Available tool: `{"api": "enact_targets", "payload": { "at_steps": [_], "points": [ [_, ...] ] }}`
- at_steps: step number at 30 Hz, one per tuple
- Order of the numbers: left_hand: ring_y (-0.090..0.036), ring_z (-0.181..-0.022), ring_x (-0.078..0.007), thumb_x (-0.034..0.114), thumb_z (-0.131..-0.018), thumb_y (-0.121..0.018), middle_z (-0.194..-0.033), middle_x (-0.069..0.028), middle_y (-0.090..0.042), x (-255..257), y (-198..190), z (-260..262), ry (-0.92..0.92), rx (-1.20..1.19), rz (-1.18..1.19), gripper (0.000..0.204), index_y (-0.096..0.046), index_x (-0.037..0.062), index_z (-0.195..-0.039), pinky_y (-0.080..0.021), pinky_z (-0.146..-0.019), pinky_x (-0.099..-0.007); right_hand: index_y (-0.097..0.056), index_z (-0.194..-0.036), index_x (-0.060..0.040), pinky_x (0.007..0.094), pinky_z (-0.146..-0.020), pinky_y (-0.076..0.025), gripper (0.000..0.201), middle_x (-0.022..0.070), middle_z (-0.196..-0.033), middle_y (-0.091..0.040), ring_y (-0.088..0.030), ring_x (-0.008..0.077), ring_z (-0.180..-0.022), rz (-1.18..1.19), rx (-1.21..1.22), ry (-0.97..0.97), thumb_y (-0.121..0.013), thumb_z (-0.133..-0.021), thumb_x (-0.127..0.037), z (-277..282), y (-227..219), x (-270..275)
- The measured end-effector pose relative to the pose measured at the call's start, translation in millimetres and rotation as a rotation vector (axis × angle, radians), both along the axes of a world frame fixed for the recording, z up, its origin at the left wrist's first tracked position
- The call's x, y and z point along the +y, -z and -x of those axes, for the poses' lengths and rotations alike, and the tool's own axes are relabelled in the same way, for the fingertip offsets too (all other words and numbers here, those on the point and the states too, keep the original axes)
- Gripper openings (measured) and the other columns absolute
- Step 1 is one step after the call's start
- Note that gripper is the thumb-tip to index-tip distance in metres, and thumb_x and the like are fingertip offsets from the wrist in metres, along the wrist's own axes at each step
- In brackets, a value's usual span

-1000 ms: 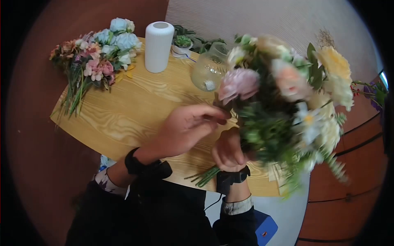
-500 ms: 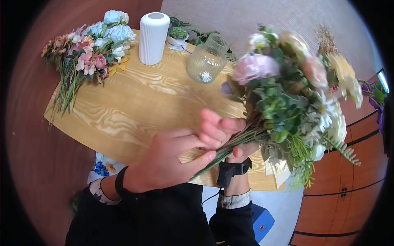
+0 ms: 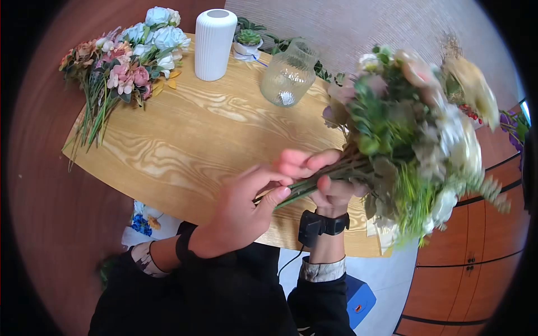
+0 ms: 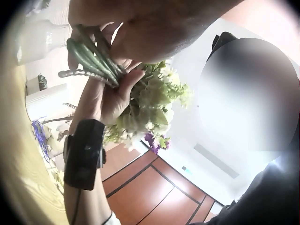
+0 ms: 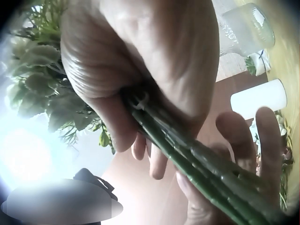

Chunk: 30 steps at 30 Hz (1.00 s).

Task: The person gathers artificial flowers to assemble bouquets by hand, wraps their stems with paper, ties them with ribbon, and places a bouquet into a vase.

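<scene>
The stems [image 5: 185,156] look glossy plastic, the table [image 3: 151,134] smooth grained wood.

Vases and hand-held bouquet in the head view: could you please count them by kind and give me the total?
Vases: 2 (one white vase, one clear glass vase)
Held bouquet: 1
Total: 3

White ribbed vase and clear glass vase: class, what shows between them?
Head view: between the white ribbed vase and the clear glass vase show a succulent in a white pot, a thin blue strip and, behind, dark green leaves.
</scene>
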State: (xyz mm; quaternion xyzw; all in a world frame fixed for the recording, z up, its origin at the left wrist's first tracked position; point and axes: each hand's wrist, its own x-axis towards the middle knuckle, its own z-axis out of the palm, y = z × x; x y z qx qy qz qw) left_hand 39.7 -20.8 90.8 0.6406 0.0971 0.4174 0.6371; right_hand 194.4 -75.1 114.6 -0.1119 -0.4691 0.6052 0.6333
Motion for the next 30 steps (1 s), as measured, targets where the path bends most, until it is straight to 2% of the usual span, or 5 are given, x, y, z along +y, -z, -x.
{"api": "enact_targets", "payload": {
  "at_steps": [2,5,11,12,30],
  "points": [
    [-0.060,-0.071,-0.0205,0.001,-0.081,-0.056,-0.078,-0.0122,-0.057,-1.0,5.2,-0.9,-0.017,-0.076,0.116,0.016,-0.053,-0.0026,-0.096,-0.045,-0.059,-0.0303,-0.054,-0.107,0.0059,0.0398,-0.079,-0.050,0.029,0.0294,-0.107,-0.055,-0.062,0.0377,-0.088,0.021,-0.078,0.258,-0.058,-0.083,-0.010,5.4,10.4,-3.9],
    [-0.054,-0.096,-0.0194,0.005,-0.088,-0.049,-0.107,-0.0135,-0.052,7.2,7.4,7.6,0.375,0.197,0.207,0.024,-0.044,-0.0063,-0.108,-0.043,-0.083,-0.0276,-0.053,-0.097,0.0050,0.0239,-0.039,-0.030,0.024,0.0024,-0.045,-0.045,-0.033,0.0101,-0.032,-0.028,-0.043,0.259,-0.050,-0.090,-0.018,14.9,11.6,5.4],
    [-0.056,-0.076,-0.0332,0.013,-0.082,-0.055,-0.088,-0.0181,-0.055,19.5,26.5,-8.7,0.204,0.073,-0.563,0.025,-0.044,-0.0014,-0.098,-0.044,-0.067,-0.0373,-0.052,-0.082,-0.0057,0.0231,-0.037,-0.024,0.023,-0.0032,-0.045,-0.035,-0.029,0.0076,-0.037,0.089,-0.047,0.363,-0.050,-0.090,-0.027,12.7,39.0,-3.5],
    [-0.054,-0.094,-0.0336,0.012,-0.078,-0.059,-0.103,-0.0192,-0.054,30.4,81.1,-28.5,0.486,0.187,-0.345,0.032,-0.044,-0.0023,-0.102,-0.043,-0.080,-0.0358,-0.052,-0.082,-0.0058,0.0231,-0.037,-0.024,0.023,-0.0032,-0.045,-0.035,-0.029,0.0076,-0.037,0.092,-0.055,0.373,-0.050,-0.090,-0.027,11.2,43.6,-4.9],
    [-0.051,-0.101,-0.0341,0.011,-0.076,-0.061,-0.111,-0.0193,-0.052,49.4,86.7,30.4,0.472,0.496,-0.320,0.036,-0.045,-0.0012,-0.105,-0.041,-0.085,-0.0352,-0.051,-0.081,-0.0064,0.0231,-0.038,-0.024,0.022,-0.0031,-0.047,-0.037,-0.030,0.0075,-0.039,-0.114,-0.150,0.591,-0.050,-0.090,-0.026,-34.6,81.5,58.5]
  ]
}}
